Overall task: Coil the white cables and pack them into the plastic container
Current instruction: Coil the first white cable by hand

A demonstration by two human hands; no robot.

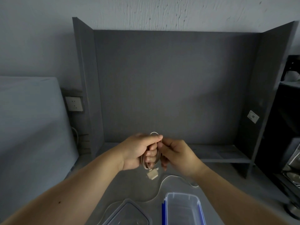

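Note:
Above the grey desk, my left hand [139, 151] is closed around a coil of white cable [155, 133], whose connector plugs [151, 174] hang just below my fist. My right hand [177, 155] pinches the same cable right beside the left thumb. A second loose white cable [159, 190] lies in a curve on the desk in front of the hands. Below it, near the bottom edge, stands the open clear plastic container [182, 208] with blue clips. Its clear lid [128, 211] lies to the left of it.
A dark grey three-sided screen [170, 86] stands at the back of the desk [227, 181]. A wall socket [74, 103] sits to the left behind it, beside a pale blue cushion [30, 127]. Dark shelving with metal items [290, 159] fills the right edge.

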